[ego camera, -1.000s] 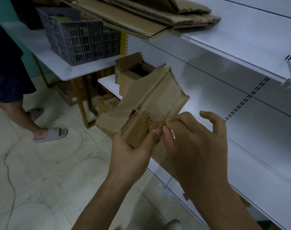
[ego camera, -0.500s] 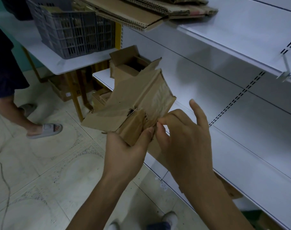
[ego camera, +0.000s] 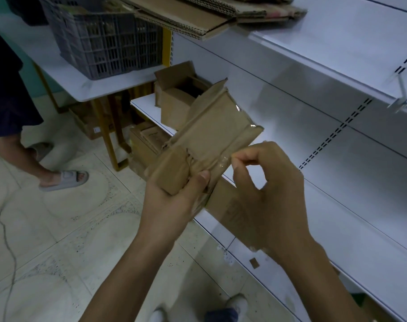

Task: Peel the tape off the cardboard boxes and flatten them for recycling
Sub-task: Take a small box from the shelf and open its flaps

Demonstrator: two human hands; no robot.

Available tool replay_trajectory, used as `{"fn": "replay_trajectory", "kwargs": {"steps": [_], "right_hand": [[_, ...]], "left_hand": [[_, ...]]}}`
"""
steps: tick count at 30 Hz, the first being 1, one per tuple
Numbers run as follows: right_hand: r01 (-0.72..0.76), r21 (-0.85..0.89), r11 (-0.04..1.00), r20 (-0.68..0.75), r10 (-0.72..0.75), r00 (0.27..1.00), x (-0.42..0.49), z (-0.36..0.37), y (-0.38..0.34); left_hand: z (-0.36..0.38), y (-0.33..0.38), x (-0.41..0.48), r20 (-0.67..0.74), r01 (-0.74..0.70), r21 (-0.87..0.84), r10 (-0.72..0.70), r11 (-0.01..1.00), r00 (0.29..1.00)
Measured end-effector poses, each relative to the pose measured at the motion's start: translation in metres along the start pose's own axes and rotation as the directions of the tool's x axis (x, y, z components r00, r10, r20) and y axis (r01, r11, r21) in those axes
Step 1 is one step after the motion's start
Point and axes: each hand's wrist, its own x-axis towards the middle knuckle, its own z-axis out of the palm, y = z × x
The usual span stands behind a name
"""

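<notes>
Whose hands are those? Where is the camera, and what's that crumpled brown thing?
There's no robot here, just a person. The camera sits on their head and looks down, so you see their own two hands. The left hand grips a crumpled cardboard box from below. The right hand pinches the shiny clear tape at the box's edge, to peel it off. Behind is a white shelf with an open box on it. Flat cardboard lies higher up, and a grey crate stands on a table at the left. The sandalled foot belongs to someone else.
</notes>
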Motion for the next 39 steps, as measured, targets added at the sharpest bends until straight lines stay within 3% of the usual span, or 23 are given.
{"fn": "replay_trajectory", "kwargs": {"steps": [11, 17, 22, 26, 28, 31, 36, 39], "right_hand": [[0.063, -0.044, 0.997, -0.05, -0.066, 0.997, -0.017, 0.003, -0.008], [0.099, -0.257, 0.961, -0.134, -0.137, 0.981, -0.019, 0.001, -0.022], [0.192, -0.453, 0.87, -0.109, -0.268, 0.957, -0.022, 0.01, -0.029], [0.175, -0.438, 0.882, -0.045, -0.215, 0.975, -0.023, 0.012, -0.029], [0.17, -0.537, 0.826, 0.028, -0.184, 0.983, -0.024, 0.013, -0.032], [0.165, -0.641, 0.75, 0.081, -0.148, 0.986, -0.02, 0.016, -0.032], [0.253, -0.563, 0.787, 0.097, -0.241, 0.966, -0.011, 0.016, -0.025], [0.281, -0.578, 0.766, 0.097, -0.277, 0.956, -0.01, 0.015, -0.021]], "left_hand": [[-0.006, 0.003, 0.004, 0.076, 0.169, -0.326, -0.152, 0.93, 0.985], [-0.008, -0.001, 0.0, -0.03, 0.03, -0.181, -0.036, 0.983, 0.999], [0.008, -0.002, -0.018, -0.24, -0.137, 0.034, 0.141, 0.99, 0.96], [0.018, -0.008, -0.034, -0.3, -0.22, 0.114, 0.245, 0.969, 0.922], [0.021, -0.008, -0.035, -0.346, -0.251, 0.112, 0.275, 0.961, 0.897], [0.024, -0.006, -0.036, -0.331, -0.317, 0.129, 0.343, 0.939, 0.879], [0.017, -0.009, -0.03, -0.253, -0.335, 0.173, 0.371, 0.926, 0.894], [0.017, -0.007, -0.028, -0.245, -0.281, 0.152, 0.312, 0.948, 0.918]]}}
